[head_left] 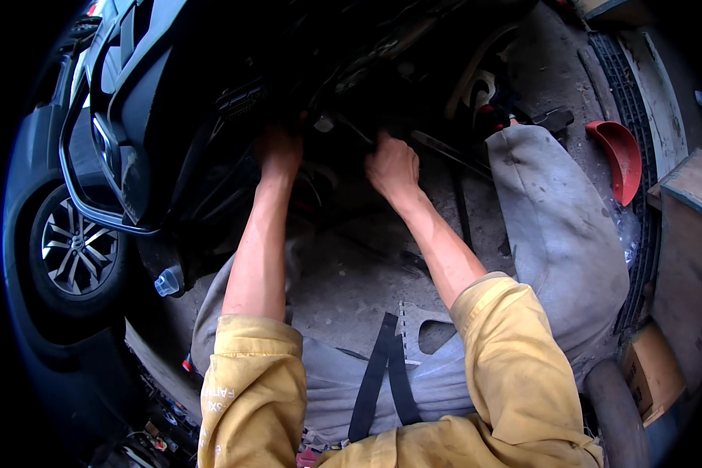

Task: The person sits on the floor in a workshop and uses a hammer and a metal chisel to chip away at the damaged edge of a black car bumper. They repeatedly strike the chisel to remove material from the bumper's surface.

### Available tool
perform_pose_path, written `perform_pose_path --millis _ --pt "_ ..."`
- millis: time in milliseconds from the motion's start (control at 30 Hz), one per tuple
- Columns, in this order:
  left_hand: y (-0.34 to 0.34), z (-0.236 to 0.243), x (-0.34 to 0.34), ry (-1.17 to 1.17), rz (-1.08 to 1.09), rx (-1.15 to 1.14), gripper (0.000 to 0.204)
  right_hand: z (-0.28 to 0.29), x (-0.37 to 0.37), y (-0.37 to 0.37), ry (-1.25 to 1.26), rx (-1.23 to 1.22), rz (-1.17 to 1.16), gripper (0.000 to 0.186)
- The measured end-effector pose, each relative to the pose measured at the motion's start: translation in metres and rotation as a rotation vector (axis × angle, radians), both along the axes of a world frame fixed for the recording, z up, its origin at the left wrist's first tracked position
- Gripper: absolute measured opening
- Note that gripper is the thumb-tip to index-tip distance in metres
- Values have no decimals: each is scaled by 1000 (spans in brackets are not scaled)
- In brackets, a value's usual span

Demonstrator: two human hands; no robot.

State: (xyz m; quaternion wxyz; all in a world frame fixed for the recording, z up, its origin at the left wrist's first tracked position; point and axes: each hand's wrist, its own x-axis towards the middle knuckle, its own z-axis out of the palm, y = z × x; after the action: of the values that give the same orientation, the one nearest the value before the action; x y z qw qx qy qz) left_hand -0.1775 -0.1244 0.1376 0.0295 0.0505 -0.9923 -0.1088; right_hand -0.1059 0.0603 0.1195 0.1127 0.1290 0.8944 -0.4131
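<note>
"What have your fingers got?"

"My right hand [395, 168] is curled closed around a slim metal tool [354, 129], which reaches toward a pale fitting [324, 122] in the shadow, near my left hand [279, 148]. How far those left fingers open, or what they hold, I can't tell"

"What could go wrong?"

"A slip, I'd judge: poor sight in this dark, and my knuckles could knock the metal bar [448, 152] beside them"

"And room?"

"The dark curved panel [139, 160] bounds me leftward, my bent leg [554, 210] rightward; there's space over the floor [339, 273] between my forearms"
</note>
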Motion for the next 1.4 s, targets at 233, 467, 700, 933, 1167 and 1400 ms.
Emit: perform_pose_path --millis 233,467,700,933,1167,1400 --pt "2 11 1 -216 19 -115 42 27 1 -8 -50 33 -27 17" --pt "-3 5 -2 -160 -123 -299 54 39 4 -5 -125 8 -27 18" --pt "-1 7 0 -13 -155 3 58 14 7 10 -48 -104 33 21" --pt "27 21 35 181 -48 252 39 -33 4 10 232 -402 -6 22" --pt "65 -13 124 -441 -51 824 51 -32 37 2 204 -715 -304 12" --pt "40 45 145 -851 123 1323 42 15 34 -18 25 -1191 -562 15"
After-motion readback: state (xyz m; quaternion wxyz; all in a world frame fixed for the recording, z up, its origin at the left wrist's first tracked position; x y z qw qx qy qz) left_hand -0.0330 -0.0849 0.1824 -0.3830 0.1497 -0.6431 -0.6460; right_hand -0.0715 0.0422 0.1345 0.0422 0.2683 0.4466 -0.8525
